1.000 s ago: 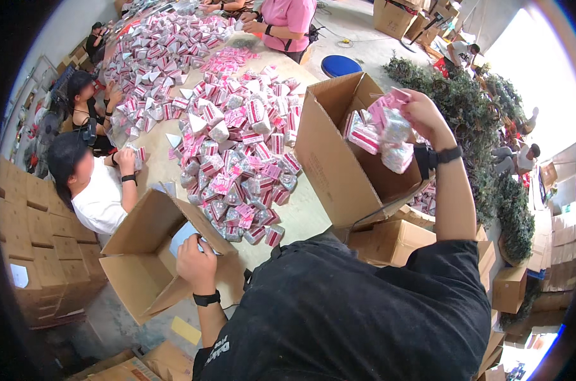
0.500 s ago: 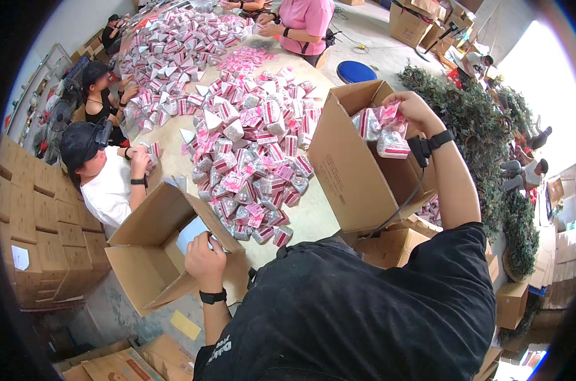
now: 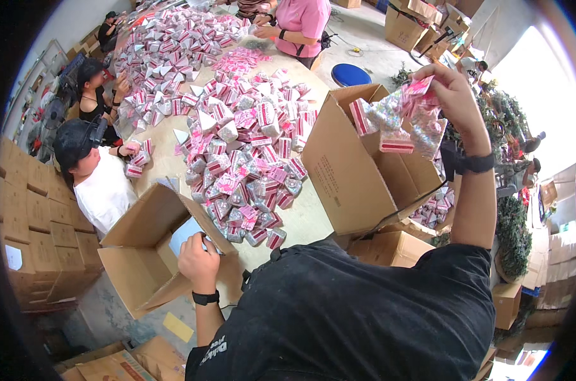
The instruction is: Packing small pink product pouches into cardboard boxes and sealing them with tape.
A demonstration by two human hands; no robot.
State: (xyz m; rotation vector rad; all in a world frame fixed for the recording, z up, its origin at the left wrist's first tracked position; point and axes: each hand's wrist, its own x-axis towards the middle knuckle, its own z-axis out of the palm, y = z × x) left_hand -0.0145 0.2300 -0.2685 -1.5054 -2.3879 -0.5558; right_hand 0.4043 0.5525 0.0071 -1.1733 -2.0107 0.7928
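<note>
Above the open mouth of the tall cardboard carton hangs a bunch of cellophane-bagged, cake-slice-shaped pieces, striped white and dark pink. The right hand, above the carton's right side, has its grip closed on the bunch by the pink header cards, fingers and thumb pinched together. The cards point up into the grip and the pieces dangle below. The bunch's long axis slants from the hand down and leftward across the carton's mouth. Its leftmost piece has a stripe running nearly upright; the lowest one's stripe lies almost level.

Left of the tall carton and nearer the wearer, the left hand rests at the edge of a second open carton, fingers curled beside a pale sheet. I cannot tell whether that grip pinches the sheet, the cardboard or both.

Just left of the tall carton, a heap of similar bagged slices covers much of the pale surface, the pieces pointing every way. A blue round stool stands beyond the carton, and leafy greenery lies to its right. Well to its left, a co-worker in a white shirt handles similar slices.
</note>
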